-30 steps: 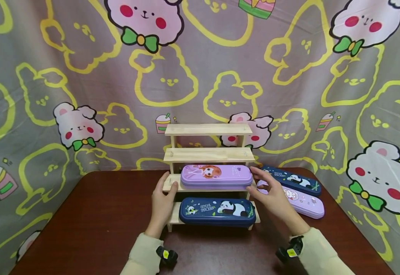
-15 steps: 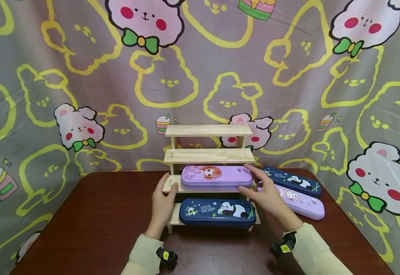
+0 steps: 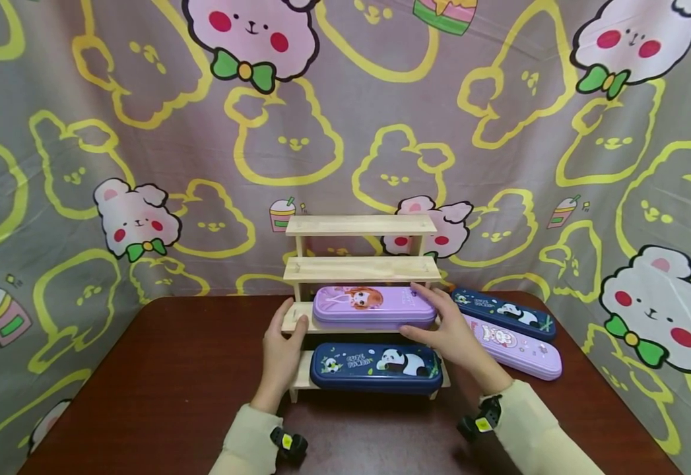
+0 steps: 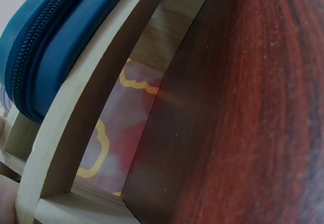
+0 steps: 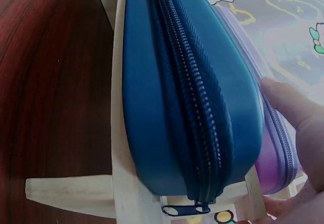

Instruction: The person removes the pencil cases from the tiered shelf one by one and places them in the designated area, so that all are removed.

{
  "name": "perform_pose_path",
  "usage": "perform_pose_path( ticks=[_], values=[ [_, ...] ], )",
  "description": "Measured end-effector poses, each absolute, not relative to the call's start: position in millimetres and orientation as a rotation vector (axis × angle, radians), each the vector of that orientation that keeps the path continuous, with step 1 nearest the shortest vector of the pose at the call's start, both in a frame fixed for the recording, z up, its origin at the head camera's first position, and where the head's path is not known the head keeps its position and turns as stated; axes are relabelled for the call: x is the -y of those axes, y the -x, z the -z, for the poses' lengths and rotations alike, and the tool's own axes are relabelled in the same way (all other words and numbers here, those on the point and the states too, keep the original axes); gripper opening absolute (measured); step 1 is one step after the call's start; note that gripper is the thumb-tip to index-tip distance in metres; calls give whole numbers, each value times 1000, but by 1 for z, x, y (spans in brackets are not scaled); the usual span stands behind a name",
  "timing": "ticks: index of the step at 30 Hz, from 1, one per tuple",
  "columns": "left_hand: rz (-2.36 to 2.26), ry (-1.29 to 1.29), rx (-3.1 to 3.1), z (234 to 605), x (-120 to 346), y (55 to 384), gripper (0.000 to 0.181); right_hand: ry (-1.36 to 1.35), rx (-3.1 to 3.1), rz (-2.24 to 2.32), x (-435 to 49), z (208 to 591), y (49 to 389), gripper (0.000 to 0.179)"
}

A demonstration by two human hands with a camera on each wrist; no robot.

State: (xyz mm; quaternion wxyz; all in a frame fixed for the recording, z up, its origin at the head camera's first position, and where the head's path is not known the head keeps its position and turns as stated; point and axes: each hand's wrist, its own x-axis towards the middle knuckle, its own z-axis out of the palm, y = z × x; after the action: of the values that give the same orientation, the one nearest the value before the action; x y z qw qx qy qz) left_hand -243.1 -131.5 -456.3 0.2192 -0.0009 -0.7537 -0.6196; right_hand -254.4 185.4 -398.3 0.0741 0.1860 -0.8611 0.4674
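Observation:
A purple pencil case (image 3: 375, 307) with a cartoon girl on its lid lies lengthwise on the second step of a wooden tiered rack (image 3: 357, 267). My right hand (image 3: 449, 333) pinches its right end, thumb at the front side and fingers over the back edge; the right wrist view shows the thumb along its zipper side. My left hand (image 3: 281, 353) grips the rack's left end at that same step. On the lowest step, in front, sits a dark blue pencil case (image 3: 375, 367) with a panda print. Its zipper and pull show large in the right wrist view.
To the right of the rack, a second blue panda pencil case (image 3: 505, 313) and a light purple one with a rabbit (image 3: 517, 349) lie on the dark red-brown table (image 3: 185, 369). A patterned cloth (image 3: 499, 165) hangs behind and at both sides.
My right hand has slid left from beyond the purple pencil case's right end to over that end. The left hand and both cases on the rack have stayed in place.

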Motion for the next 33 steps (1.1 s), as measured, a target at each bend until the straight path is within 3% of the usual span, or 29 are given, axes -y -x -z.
perform_pose_path(
  ticks=[17,27,33],
  values=[
    [1727,0,2070,456,131,243,52,-545,2569,-1340,-191,400,253,77],
    [1723,7,2080,418,120,216,50,-407,2611,-1349,-200,399,247,81],
    [1733,2,2075,417,120,216,50,-365,2626,-1412,-204,397,242,83]
  ],
)
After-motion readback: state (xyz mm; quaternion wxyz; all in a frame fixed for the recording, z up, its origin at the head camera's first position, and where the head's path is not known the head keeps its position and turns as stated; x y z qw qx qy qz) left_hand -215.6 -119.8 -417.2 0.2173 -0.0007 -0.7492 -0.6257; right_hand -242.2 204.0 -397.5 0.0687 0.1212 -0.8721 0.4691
